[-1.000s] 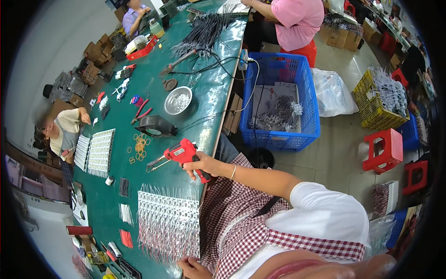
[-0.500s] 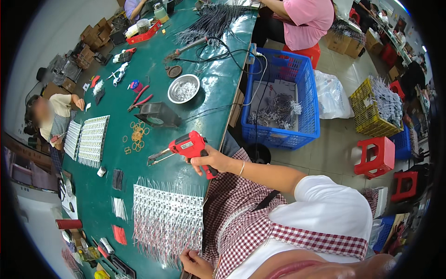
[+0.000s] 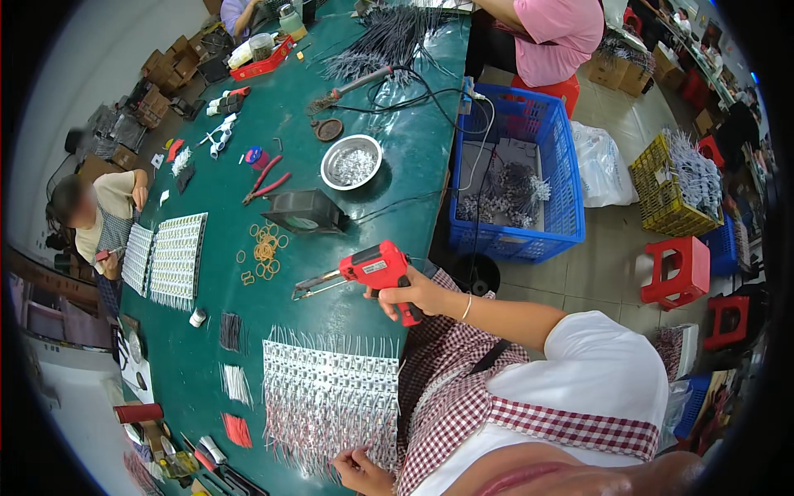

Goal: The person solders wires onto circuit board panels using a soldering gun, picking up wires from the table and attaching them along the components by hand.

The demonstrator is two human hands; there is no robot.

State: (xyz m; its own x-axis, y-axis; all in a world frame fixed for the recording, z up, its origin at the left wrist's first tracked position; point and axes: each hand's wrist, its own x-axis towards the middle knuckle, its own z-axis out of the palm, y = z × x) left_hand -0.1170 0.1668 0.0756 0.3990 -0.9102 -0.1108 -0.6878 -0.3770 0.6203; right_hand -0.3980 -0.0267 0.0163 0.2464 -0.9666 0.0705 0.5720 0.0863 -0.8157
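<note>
Right hand [image 3: 409, 295]: wrapped round the grip of the red soldering gun [image 3: 376, 266].
Gun: above the table [image 3: 413, 165] by the near edge, tip pointing inward.
Left hand [image 3: 362, 473]: fingers curled beside a corner of the boards [image 3: 331, 393]; cannot tell whether it grips anything.
Boards: wired sheet, flat along the near edge.
Wires: black [image 3: 231, 332], white [image 3: 236, 384] and red [image 3: 237, 430] bundles, further from that edge.
Bowl [image 3: 351, 163]: beyond the black box [image 3: 304, 211].

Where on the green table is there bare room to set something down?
Bare tabletop lies between the tan rings and wired panel, and between the white bundle and dark-red roll. Crowded: around the wire heap and the hand tools at the picture's lower left.
</note>
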